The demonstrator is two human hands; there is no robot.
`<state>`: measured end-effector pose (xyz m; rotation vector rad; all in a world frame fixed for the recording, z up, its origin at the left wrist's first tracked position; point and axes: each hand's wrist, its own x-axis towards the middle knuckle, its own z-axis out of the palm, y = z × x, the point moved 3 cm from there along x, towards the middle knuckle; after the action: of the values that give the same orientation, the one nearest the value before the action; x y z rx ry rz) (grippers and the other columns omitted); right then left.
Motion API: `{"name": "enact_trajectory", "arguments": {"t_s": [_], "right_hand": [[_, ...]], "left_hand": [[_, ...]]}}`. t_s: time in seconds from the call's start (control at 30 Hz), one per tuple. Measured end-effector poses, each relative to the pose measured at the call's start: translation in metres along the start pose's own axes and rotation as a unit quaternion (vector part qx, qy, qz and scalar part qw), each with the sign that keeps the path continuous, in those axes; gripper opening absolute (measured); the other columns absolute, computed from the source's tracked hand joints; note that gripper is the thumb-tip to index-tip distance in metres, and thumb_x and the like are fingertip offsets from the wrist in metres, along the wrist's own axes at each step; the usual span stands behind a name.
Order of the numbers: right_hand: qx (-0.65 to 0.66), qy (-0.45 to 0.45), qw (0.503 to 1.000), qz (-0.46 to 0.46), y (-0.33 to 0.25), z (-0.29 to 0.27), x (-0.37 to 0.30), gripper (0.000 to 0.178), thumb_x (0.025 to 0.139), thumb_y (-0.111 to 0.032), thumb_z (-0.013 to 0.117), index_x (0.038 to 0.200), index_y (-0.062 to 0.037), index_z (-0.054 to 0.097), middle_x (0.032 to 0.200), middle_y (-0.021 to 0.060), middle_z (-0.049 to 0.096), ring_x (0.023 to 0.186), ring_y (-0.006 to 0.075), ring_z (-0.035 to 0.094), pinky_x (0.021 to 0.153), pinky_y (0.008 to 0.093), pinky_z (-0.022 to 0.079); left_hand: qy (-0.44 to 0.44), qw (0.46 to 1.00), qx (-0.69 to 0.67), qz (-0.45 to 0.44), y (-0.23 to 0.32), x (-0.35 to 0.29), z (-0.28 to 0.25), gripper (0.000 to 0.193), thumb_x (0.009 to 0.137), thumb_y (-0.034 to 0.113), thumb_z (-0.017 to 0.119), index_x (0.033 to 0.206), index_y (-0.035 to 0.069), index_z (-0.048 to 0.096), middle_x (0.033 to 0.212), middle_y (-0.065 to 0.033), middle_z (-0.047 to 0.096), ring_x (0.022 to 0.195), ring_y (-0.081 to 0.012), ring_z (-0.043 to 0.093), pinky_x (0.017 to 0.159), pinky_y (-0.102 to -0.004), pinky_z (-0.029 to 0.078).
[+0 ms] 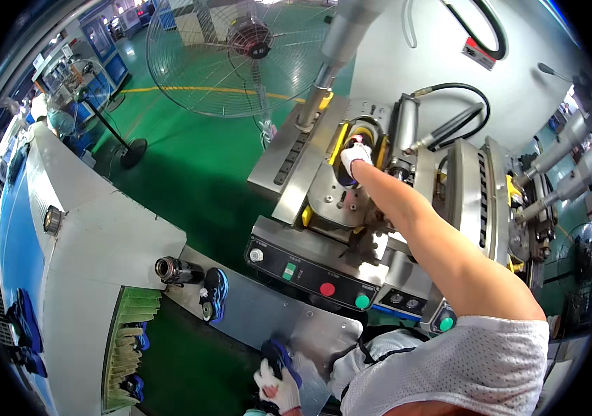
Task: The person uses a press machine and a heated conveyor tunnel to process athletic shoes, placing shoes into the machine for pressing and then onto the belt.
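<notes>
My left hand (279, 390), in a white knit glove, grips a dark blue shoe (279, 355) low in the picture, by the edge of the metal shelf. My right arm stretches out to a metal press (331, 201). There my right hand (357, 154), also gloved, reaches into the oval yellow-edged recess, its fingers closed around something with a bit of red at the top. A dark shape lies under that hand, mostly hidden by it. Another blue-and-black shoe (215, 295) stands on the metal shelf (261, 320), apart from both hands.
A control panel (310, 274) with red and green buttons fronts the press. A dark metal cylinder (177, 270) lies left of the standing shoe. More shoes sit on a green rack (126, 347) and a blue conveyor (15, 229). A large caged fan (247, 41) stands behind.
</notes>
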<state>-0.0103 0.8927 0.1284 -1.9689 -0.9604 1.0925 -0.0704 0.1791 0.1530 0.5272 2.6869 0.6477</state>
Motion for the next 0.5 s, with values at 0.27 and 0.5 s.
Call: {"name": "enact_trajectory", "arguments": {"t_s": [0.27,0.5], "right_hand": [[-0.479,-0.006,0.826,-0.295,-0.005,0.106,0.002,0.027,0.088,-0.036,0.065,0.101,-0.0163,0.079,0.11,0.0106,0.076,0.103,0.0293,0.073,0.086,0.0383,0.058],[-0.511,-0.342,0.583,-0.531,-0.064,0.045,0.033,0.038,0.093,-0.027,0.067,0.125,-0.0064,0.068,0.108,0.0104,0.072,0.101,0.026,0.066,0.088,0.0435,0.054]], "left_hand": [[0.205,0.958,-0.002,-0.198,-0.104,-0.096,0.102,0.072,0.085,0.01,0.075,0.149,0.002,0.044,0.138,-0.0233,0.054,0.127,-0.0432,0.051,0.109,-0.0535,0.042],[0.222,0.962,-0.081,-0.138,-0.133,-0.066,0.118,0.066,0.087,0.012,0.074,0.146,0.002,0.047,0.134,-0.025,0.056,0.125,-0.0431,0.052,0.109,-0.0481,0.043]]}}
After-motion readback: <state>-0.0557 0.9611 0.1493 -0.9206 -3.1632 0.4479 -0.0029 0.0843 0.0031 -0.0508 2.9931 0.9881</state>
